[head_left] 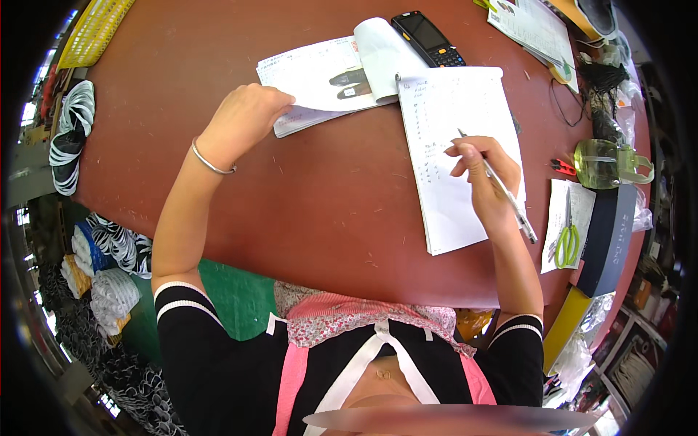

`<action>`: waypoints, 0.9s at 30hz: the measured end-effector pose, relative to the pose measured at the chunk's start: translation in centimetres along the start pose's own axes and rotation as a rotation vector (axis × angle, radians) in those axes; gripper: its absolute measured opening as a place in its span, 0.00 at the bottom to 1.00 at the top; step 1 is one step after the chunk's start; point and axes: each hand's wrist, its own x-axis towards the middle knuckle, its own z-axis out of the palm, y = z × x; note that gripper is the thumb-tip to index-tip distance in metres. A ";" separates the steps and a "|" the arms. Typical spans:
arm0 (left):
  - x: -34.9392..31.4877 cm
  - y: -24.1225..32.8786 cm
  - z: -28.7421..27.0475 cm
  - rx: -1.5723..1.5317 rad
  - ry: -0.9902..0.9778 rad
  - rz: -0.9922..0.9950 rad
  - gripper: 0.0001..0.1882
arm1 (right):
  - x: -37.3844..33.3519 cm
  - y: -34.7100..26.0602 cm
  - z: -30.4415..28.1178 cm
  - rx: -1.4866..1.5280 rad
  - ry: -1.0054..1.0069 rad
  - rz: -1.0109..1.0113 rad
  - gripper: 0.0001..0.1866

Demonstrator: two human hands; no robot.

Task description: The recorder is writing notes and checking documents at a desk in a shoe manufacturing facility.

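Observation:
My left hand (243,120), with a bangle at its wrist, pinches the near-left corner of a printed sheet (313,73) in a stack of papers. Dark shoes are pictured on that sheet, and another page (385,54) curls back over its right end. In my right hand (491,171) is a pen (520,216), its tip above a notepad (454,214) of white pages with handwritten lines. The notepad's far-left corner meets the paper stack. Behind both lies a black handheld terminal (425,40) with a keypad.
Green-handled scissors (567,243) lie on paper at the right, near a dark box (607,236) and a greenish clear bottle (600,160). More papers (534,36) are at the far right. A yellow basket (94,33) and striped bundles (73,138) sit along the left edge.

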 end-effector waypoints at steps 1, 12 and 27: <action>0.0 0.3 -0.3 0.161 0.116 0.071 0.11 | 0.4 -0.2 0.4 -0.017 -0.036 -0.038 0.09; 1.9 7.6 0.2 0.042 1.021 0.423 0.06 | 8.9 0.6 10.9 -0.420 0.112 -0.670 0.14; 10.2 12.3 10.2 -0.694 0.710 0.067 0.52 | 16.4 6.7 2.6 -0.669 0.142 -0.194 0.28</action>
